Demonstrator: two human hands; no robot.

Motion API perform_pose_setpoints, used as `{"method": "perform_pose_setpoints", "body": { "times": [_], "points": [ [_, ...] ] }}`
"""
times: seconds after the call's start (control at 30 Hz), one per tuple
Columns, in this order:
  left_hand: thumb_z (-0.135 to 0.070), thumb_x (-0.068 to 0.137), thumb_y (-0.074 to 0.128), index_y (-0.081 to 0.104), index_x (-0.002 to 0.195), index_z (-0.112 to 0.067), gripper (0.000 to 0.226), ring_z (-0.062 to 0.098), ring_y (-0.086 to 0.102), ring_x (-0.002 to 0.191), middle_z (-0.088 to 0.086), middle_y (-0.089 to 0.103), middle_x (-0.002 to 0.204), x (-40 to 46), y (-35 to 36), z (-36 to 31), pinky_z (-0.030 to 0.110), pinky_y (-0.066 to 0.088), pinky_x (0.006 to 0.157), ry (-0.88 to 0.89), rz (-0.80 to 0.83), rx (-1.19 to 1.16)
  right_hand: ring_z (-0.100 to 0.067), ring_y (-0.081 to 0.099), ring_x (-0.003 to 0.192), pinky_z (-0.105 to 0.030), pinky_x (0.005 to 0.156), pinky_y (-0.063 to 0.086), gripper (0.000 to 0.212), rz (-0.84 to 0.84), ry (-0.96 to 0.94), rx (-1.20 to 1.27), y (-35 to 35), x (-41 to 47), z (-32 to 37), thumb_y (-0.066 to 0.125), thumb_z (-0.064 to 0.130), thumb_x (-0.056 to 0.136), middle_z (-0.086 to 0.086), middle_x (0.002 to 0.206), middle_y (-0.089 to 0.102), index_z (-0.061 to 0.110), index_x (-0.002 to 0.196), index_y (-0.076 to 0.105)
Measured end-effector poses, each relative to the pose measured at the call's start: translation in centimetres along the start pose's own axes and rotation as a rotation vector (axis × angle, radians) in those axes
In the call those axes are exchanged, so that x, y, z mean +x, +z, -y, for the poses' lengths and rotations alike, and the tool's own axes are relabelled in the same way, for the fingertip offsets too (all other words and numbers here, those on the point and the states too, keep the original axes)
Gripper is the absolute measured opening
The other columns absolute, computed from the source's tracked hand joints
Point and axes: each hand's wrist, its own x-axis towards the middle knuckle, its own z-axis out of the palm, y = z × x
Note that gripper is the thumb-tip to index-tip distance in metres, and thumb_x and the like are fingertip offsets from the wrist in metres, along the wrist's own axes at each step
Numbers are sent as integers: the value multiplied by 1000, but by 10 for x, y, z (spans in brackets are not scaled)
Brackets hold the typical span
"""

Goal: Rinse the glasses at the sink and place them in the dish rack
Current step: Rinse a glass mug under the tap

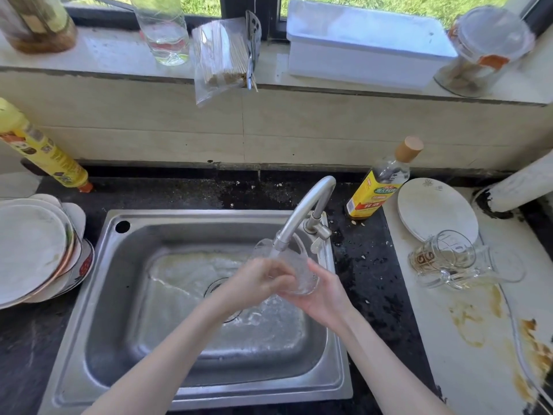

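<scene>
Right at the centre of the frame, a clear drinking glass (294, 272) sits tilted under the faucet (302, 215) spout, water streaming over it above the steel sink (98, 295). Both hands are together on it: the right hand (324, 295) cups it from below, and the left hand (257, 283) curls its fingers against the near side. Its transparent wall blurs into the water, so the rim is hard to make out. At centre right, two glass mugs (449, 259) lie on a stained white tray (466, 339) whose lower edge is cut off.
</scene>
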Motion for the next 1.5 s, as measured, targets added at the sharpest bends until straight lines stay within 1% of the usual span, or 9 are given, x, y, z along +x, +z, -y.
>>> {"method": "perform_pose_setpoints", "body": {
  "times": [0.2,0.3,0.37,0.47,0.57,0.9,1.03,1.2,1.5],
  "points": [
    [-35,81,48,54,124,-14,48,14,17,135,3,56,126,5,-6,19,25,17,113,27,392,828,-30,67,80,-35,60,60,46,-146,113,-94,8,2,3,58,45,86,-16,98,68,9,114,62],
    [-38,78,41,51,126,-16,54,20,40,126,4,53,129,5,0,28,32,38,102,-13,344,743,-26,66,68,-31,55,58,40,-166,177,-181,10,2,5,55,47,88,-12,83,70,10,103,63],
    [-29,84,55,64,111,-20,29,14,57,104,-1,66,111,3,2,24,27,45,89,22,218,495,-26,63,72,-31,57,56,33,-185,156,-144,11,0,3,53,44,90,-11,77,71,12,97,61],
    [-13,78,71,65,74,-34,22,2,62,77,-13,68,79,-4,2,13,26,50,79,-32,-57,197,-27,61,82,-34,68,55,34,-105,81,-18,11,-4,2,58,34,84,-14,89,69,7,105,62],
    [-15,75,73,52,67,-34,30,2,59,76,-15,62,75,-8,5,11,32,50,77,-42,-209,222,-32,60,89,-38,81,50,25,-89,7,52,12,-6,-1,56,29,88,-16,81,72,6,96,61],
    [-30,75,73,67,77,-28,6,-1,48,79,-26,58,78,-20,-1,30,19,34,82,177,-459,315,-34,60,87,-23,42,48,45,-98,29,110,10,4,-11,52,43,85,-17,93,71,6,109,62],
    [-51,73,67,69,78,-26,26,1,43,99,-13,53,99,-26,-1,35,7,27,90,115,-514,155,-29,62,90,-29,61,54,58,-74,15,106,2,6,-13,55,46,78,-17,107,68,8,122,57],
    [-50,66,74,62,73,-33,22,-1,29,133,-17,29,143,-25,4,34,30,29,108,-29,-264,-88,-28,63,94,-25,65,53,62,28,67,87,1,1,-15,54,48,82,-18,127,59,7,129,54],
    [-47,61,76,62,59,-32,21,-6,26,132,-16,43,130,-24,13,32,24,19,107,14,-417,-136,-27,64,101,-32,96,43,61,69,170,101,11,1,-14,41,50,91,-22,125,60,5,130,52]
  ]
}}
